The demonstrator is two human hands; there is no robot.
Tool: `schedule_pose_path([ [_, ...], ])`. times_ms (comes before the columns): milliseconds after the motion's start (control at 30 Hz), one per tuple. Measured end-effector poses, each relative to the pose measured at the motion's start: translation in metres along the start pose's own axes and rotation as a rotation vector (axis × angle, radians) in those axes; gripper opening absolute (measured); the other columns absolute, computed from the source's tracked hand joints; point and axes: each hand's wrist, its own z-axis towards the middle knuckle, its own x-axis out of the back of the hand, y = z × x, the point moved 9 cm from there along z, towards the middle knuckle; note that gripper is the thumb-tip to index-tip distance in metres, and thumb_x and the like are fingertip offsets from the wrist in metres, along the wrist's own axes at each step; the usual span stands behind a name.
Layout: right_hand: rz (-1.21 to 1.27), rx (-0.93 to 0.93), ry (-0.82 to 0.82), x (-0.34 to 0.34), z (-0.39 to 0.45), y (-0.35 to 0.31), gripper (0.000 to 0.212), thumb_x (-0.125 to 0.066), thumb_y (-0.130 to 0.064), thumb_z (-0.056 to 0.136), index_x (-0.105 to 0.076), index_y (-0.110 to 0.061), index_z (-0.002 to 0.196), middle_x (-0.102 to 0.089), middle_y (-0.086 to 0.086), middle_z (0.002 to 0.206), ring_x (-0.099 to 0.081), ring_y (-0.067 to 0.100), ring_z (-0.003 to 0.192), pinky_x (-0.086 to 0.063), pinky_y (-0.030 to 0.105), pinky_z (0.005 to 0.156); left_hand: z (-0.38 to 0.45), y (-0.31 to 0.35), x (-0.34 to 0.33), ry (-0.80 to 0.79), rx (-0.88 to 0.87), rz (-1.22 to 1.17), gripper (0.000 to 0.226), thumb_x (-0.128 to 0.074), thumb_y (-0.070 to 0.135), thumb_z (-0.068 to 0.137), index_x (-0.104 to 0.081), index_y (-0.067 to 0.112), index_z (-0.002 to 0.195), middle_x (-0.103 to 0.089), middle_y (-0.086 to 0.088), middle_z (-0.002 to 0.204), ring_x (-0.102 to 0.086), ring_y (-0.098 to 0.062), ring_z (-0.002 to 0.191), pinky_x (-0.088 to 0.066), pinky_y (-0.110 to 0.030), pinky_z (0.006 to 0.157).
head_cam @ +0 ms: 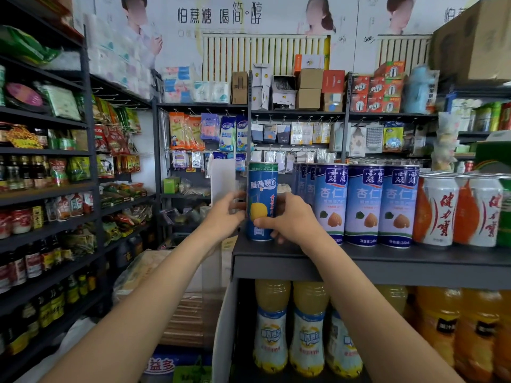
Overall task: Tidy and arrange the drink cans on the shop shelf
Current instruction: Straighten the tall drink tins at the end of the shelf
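blue can (261, 194) with yellow fruit picture upright on dark shelf (387, 257), at left end of can row. right hand (290, 219) wrapped round its lower right side, thumb across front. left hand (225, 214) at its left side, fingers curled toward can, contact unclear. just right: three pale-blue almond cans (362, 205), then white-orange cans (439, 211). below shelf: yellow juice bottles (272, 324).
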Motion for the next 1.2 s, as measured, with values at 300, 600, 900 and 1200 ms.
schedule_pose_path([
  [300, -0.147, 0.064, 0.095, 0.009, -0.015, -0.010, 0.049, -0.071, -0.023, 0.079, -0.045, -0.011, 0.118, -0.058, 0.006, 0.115, -0.059, 0.021, 0.083, -0.051, 0.029, 0.062, -0.019, 0.025, 0.027, 0.265, -0.136, 0.195, 0.032, -0.050, 0.001, 0.089, -0.051, 0.008, 0.121, -0.056, -0.005, 0.123, -0.052, -0.013, 0.107, -0.039, -0.023, 0.090],
  [600, -0.300, 0.357, 0.717, 0.107, -0.075, -0.043, 0.039, -0.058, -0.011, 0.087, -0.044, -0.009, 0.123, -0.042, 0.007, 0.125, -0.052, 0.018, 0.096, -0.040, 0.023, 0.075, -0.051, 0.121, -0.019, 0.374, -0.496, 0.445, 0.037, -0.053, 0.006, 0.084, -0.046, 0.014, 0.120, -0.045, 0.000, 0.118, -0.043, -0.014, 0.112, -0.033, -0.022, 0.091],
  [900, -0.360, 0.264, 0.639, 0.138, -0.087, 0.011, 0.030, -0.061, -0.014, 0.086, -0.053, -0.007, 0.114, -0.049, 0.009, 0.114, -0.051, 0.024, 0.101, -0.042, 0.029, 0.080, -0.051, 0.110, -0.093, 0.149, -0.285, 0.440, 0.070, -0.067, 0.023, 0.082, -0.025, 0.025, 0.138, -0.033, -0.005, 0.136, -0.043, -0.022, 0.118, -0.037, -0.031, 0.091],
  [1200, -0.516, -0.070, 0.769, 0.238, -0.103, 0.094, 0.061, -0.068, -0.023, 0.082, -0.037, -0.003, 0.131, -0.029, 0.020, 0.138, -0.031, 0.038, 0.122, -0.034, 0.043, 0.097, -0.076, 0.155, -0.173, 0.354, -0.621, 0.770, 0.059, -0.063, 0.021, 0.082, -0.039, 0.025, 0.136, -0.031, -0.006, 0.144, -0.024, -0.026, 0.134, -0.024, -0.045, 0.107],
])
